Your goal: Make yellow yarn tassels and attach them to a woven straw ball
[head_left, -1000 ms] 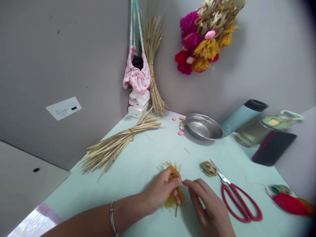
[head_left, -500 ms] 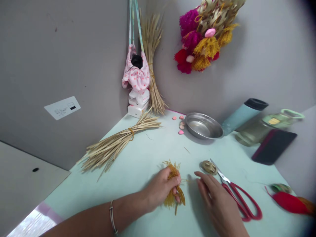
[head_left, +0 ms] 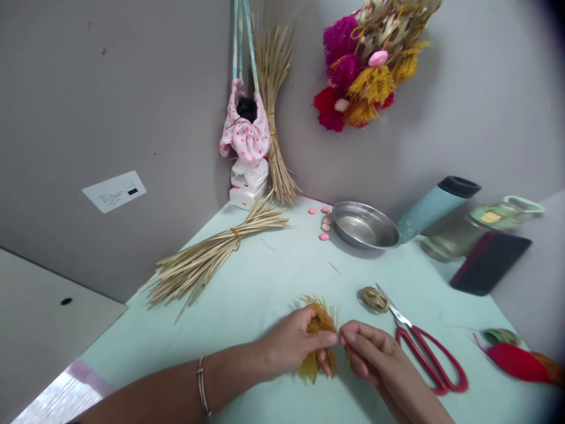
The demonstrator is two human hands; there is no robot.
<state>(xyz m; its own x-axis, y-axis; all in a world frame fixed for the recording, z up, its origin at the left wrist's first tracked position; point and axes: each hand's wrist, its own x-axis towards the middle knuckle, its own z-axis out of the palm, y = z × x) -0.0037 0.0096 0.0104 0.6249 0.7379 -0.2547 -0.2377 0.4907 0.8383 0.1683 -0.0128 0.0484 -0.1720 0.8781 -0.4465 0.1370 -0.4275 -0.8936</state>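
A bundle of mustard-yellow yarn [head_left: 327,318], frayed at its top and bottom, is gripped by my left hand [head_left: 295,341] above the table. Right beside it, my right hand [head_left: 375,356] is closed in a pinch, fingertips close to the left thumb; what it pinches is too small to make out. Red-handled scissors [head_left: 430,359] lie on the table to the right, blades pointing away. At their tip sits a small woven straw piece [head_left: 374,299].
A tied straw bundle [head_left: 212,253] lies left. Behind are pink beads [head_left: 324,237], a steel bowl [head_left: 365,227], a blue tumbler [head_left: 436,206], a green bottle [head_left: 468,229] and a phone [head_left: 491,263]. A red tassel [head_left: 518,361] lies far right. Colourful tassels [head_left: 371,85] hang above.
My right hand has moved left to the yarn and its fingers have closed into a pinch. My left hand has shifted slightly right and down with the yarn.
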